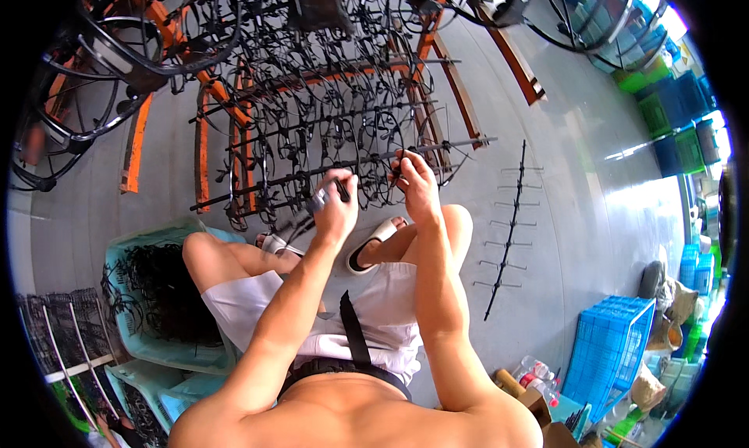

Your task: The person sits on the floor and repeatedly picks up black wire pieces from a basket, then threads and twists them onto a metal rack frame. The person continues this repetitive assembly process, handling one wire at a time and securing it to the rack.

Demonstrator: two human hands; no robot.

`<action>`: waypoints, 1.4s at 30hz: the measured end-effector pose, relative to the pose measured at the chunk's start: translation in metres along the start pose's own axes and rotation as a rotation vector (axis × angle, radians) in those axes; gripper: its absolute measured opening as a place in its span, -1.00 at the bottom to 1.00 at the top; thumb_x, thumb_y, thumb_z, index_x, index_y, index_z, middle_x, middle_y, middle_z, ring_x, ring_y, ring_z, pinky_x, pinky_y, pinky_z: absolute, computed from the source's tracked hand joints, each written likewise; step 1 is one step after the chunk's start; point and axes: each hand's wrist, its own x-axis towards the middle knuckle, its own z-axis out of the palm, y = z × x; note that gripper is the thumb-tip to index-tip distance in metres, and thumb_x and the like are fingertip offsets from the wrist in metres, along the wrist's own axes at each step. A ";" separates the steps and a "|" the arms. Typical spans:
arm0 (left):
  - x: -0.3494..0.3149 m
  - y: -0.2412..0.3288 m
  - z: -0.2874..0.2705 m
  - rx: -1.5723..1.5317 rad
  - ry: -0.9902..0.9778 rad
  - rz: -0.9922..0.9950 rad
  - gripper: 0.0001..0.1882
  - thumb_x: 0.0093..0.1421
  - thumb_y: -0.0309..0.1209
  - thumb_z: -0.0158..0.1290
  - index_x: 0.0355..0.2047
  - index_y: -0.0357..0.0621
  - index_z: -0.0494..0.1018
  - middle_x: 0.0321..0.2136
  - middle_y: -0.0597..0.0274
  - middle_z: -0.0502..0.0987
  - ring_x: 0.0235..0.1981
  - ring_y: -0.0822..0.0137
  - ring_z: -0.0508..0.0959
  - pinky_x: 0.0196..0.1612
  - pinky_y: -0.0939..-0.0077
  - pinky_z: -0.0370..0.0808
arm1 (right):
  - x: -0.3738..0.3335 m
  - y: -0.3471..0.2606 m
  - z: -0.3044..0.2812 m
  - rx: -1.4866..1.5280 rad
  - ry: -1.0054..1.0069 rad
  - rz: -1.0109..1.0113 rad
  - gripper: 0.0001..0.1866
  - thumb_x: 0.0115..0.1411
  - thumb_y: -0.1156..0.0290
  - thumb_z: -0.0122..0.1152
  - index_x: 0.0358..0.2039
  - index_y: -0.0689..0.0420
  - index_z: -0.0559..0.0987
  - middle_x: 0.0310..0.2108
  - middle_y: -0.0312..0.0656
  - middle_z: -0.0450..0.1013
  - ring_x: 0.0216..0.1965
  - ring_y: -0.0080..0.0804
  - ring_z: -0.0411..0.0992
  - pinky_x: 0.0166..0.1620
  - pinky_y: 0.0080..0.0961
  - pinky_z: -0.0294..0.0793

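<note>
My left hand (337, 208) is closed round a few thin black wire-like pieces (296, 228), whose ends trail blurred toward the lower left. My right hand (417, 184) pinches at a small dark part beside a long black rod (308, 173); the fingers hide what it is. That rod slants across the front of an orange rack (204, 155), just beyond both hands. Many black looped parts (312, 128) hang from it and from the rods behind.
A teal crate (121, 253) full of black wire-like pieces stands left of my knee. On the grey floor to the right lies a black rod with cross wires (511, 229). A blue basket (608, 350) and plastic bottles (538, 378) sit at lower right. Black loops hang close overhead.
</note>
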 end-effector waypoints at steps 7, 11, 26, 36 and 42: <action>0.001 0.005 -0.001 -0.009 -0.087 -0.104 -0.82 0.18 -0.28 0.05 -0.39 -0.13 0.42 -0.53 0.16 0.52 -0.46 0.13 0.56 -0.38 0.34 0.46 | -0.022 0.035 0.001 0.260 0.044 -0.167 -0.71 0.18 0.55 0.13 -0.06 0.25 0.46 -0.27 -0.27 0.48 -0.30 -0.60 0.40 -0.23 -0.67 0.39; -0.006 0.005 -0.001 0.045 -0.151 -0.145 -0.81 0.16 -0.31 0.09 -0.39 -0.19 0.46 -0.49 0.14 0.56 -0.46 0.24 0.57 -0.34 0.43 0.47 | -0.021 0.033 0.010 0.202 0.172 -0.178 -0.71 0.16 0.56 0.17 -0.08 0.26 0.49 -0.28 -0.29 0.48 -0.33 -0.64 0.39 -0.29 -0.71 0.38; -0.016 0.059 -0.072 -0.860 -0.660 -0.308 -0.50 0.28 -0.11 -0.09 0.04 -0.27 0.33 0.01 0.07 0.36 0.08 0.24 0.33 0.17 0.34 0.19 | -0.115 -0.045 0.058 -0.109 -0.455 0.126 -0.75 0.25 0.36 0.10 -0.13 0.25 0.45 -0.31 -0.34 0.44 -0.32 -0.69 0.32 -0.29 -0.73 0.36; -0.022 0.071 -0.067 -1.199 -0.389 -0.623 -0.72 0.30 -0.25 -0.09 -0.22 -0.21 0.45 -0.31 0.19 0.52 -0.28 0.45 0.47 -0.16 0.59 0.37 | -0.120 -0.067 0.038 -0.132 -0.375 0.214 -0.75 0.29 0.25 0.03 -0.32 0.20 0.47 -0.49 -0.43 0.34 -0.47 -0.73 0.21 -0.41 -0.73 0.21; -0.035 0.073 -0.060 -1.099 -0.438 -0.401 -0.73 0.33 -0.33 -0.18 -0.20 -0.28 0.40 -0.12 0.11 0.43 -0.08 0.31 0.41 0.04 0.42 0.30 | -0.120 -0.072 0.044 -0.388 -0.161 -0.013 -0.79 0.26 0.34 0.07 -0.34 0.23 0.53 -0.49 -0.36 0.37 -0.46 -0.64 0.31 -0.38 -0.70 0.30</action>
